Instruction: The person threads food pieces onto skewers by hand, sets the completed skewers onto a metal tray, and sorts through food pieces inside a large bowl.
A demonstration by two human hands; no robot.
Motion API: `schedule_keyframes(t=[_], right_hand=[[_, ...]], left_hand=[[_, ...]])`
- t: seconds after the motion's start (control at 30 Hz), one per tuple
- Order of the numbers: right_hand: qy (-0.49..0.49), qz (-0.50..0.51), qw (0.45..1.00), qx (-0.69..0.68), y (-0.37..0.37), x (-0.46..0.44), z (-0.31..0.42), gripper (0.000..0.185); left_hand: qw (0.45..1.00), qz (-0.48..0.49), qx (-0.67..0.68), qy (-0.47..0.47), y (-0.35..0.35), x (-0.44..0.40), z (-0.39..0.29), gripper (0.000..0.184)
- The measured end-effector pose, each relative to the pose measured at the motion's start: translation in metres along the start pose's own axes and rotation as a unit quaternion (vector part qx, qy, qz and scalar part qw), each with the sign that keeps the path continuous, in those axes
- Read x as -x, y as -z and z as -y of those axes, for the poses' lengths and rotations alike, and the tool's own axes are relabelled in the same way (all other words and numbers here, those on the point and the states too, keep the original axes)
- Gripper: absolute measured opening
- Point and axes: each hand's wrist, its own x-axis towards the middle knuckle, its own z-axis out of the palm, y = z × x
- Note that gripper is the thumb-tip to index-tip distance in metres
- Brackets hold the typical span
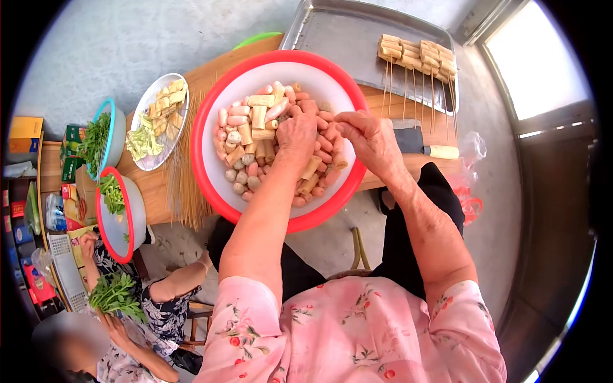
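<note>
A large white basin with a red rim (203,137) holds a mix of pink sausage pieces (239,115), tan tofu-skin rolls (258,118) and pale speckled balls (239,177). My left hand (297,135) is inside it, fingers curled down among the pieces. A reddish sausage piece (308,106) shows at its fingertips; whether they grip it is hard to see. Over the basin's right side, my right hand (370,139) has thumb and fingers pinched together. Anything in that pinch is too thin or hidden to make out.
Bamboo skewers (185,159) lie left of the basin. A metal tray (338,38) bears skewered rolls (418,56). A cleaver (408,139) lies on the wooden table's right. Farther left are an oval plate (148,165), two bowls of greens and a seated person (153,306) holding greens.
</note>
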Motion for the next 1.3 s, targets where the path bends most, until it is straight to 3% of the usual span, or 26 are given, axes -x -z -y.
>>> schedule_keyframes(t=[0.07, 0.1, 0.13, 0.2, 0.23, 0.27, 0.33, 0.37, 0.47, 0.53, 0.6, 0.63, 0.7, 0.73, 0.8, 0.9, 1.0, 1.13, 1.23, 1.27, 1.3], right_hand=[[-0.002, -0.007, 1.0, -0.005, 0.002, 0.0, -0.003, 0.016], [-0.014, -0.006, 1.0, 0.01, 0.002, 0.0, -0.004, 0.017], [-0.017, -0.003, 1.0, 0.007, 0.001, 0.001, -0.006, 0.017], [0.003, -0.012, 1.0, -0.001, -0.001, 0.0, -0.008, 0.018], [-0.003, -0.008, 1.0, 0.012, -0.001, 0.001, -0.005, 0.018], [-0.001, -0.008, 1.0, 0.012, -0.002, 0.002, -0.004, 0.018], [0.012, -0.006, 1.0, 0.007, -0.006, 0.003, -0.004, 0.018], [0.016, -0.004, 1.0, 0.006, -0.009, 0.002, -0.004, 0.018], [0.014, 0.007, 1.0, 0.006, -0.014, 0.002, -0.002, 0.017], [-0.005, 0.013, 1.0, 0.018, -0.014, 0.003, 0.001, 0.017], [0.0, 0.027, 0.999, 0.024, -0.014, 0.0, 0.004, 0.018], [-0.001, 0.03, 0.999, 0.01, -0.015, 0.0, 0.004, 0.018], [-0.008, 0.046, 0.999, -0.016, -0.02, 0.001, 0.003, 0.017], [-0.01, 0.052, 0.998, -0.017, -0.023, 0.002, 0.004, 0.017], [-0.032, 0.077, 0.996, -0.009, -0.028, -0.001, 0.008, 0.017], [0.015, 0.062, 0.997, -0.039, -0.044, 0.0, 0.009, 0.011], [0.019, 0.079, 0.995, -0.05, -0.058, 0.002, 0.003, 0.012], [0.097, 0.085, 0.991, -0.013, -0.079, 0.003, -0.011, 0.013], [0.135, 0.097, 0.975, 0.148, -0.091, 0.007, 0.001, 0.012], [0.141, 0.102, 0.973, 0.151, -0.097, 0.009, 0.011, 0.012], [0.087, 0.114, 0.981, 0.129, -0.104, 0.01, 0.025, 0.012]], left_hand=[[0.999, -0.017, 0.032, -0.029, 0.014, 0.015, 0.001, 0.049], [0.994, -0.078, 0.072, -0.03, 0.031, 0.031, -0.001, 0.059], [0.994, -0.074, 0.071, -0.026, 0.033, 0.039, 0.005, 0.059], [0.974, -0.013, 0.227, -0.014, 0.046, 0.05, 0.017, 0.055], [0.953, -0.003, 0.303, -0.028, 0.052, 0.061, 0.019, 0.04], [0.953, -0.004, 0.302, -0.027, 0.062, 0.073, 0.016, 0.04], [0.867, 0.179, 0.451, 0.118, 0.076, 0.091, 0.013, 0.04], [0.894, 0.125, 0.43, 0.022, 0.069, 0.095, 0.013, 0.041], [0.858, 0.173, 0.476, 0.083, 0.075, 0.112, 0.013, 0.041], [0.886, 0.149, 0.431, 0.082, 0.076, 0.104, 0.027, 0.034], [0.94, 0.095, 0.305, 0.122, 0.089, 0.095, 0.04, 0.027], [0.881, 0.059, 0.423, 0.205, 0.096, 0.096, 0.045, 0.02], [0.877, -0.161, 0.426, 0.152, 0.084, 0.084, 0.079, 0.024], [0.876, -0.16, 0.426, 0.158, 0.083, 0.081, 0.093, 0.024], [0.702, -0.219, 0.633, 0.242, 0.099, 0.076, 0.101, 0.032], [0.656, -0.292, 0.656, 0.233, 0.091, 0.082, 0.114, 0.035], [0.61, -0.272, 0.687, 0.287, 0.087, 0.087, 0.118, 0.032], [0.578, -0.267, 0.731, 0.245, 0.092, 0.076, 0.125, 0.03], [0.542, -0.316, 0.743, 0.234, 0.102, 0.069, 0.13, 0.028], [0.536, -0.321, 0.745, 0.235, 0.104, 0.07, 0.133, 0.028], [0.516, -0.339, 0.751, 0.235, 0.105, 0.07, 0.136, 0.027]])
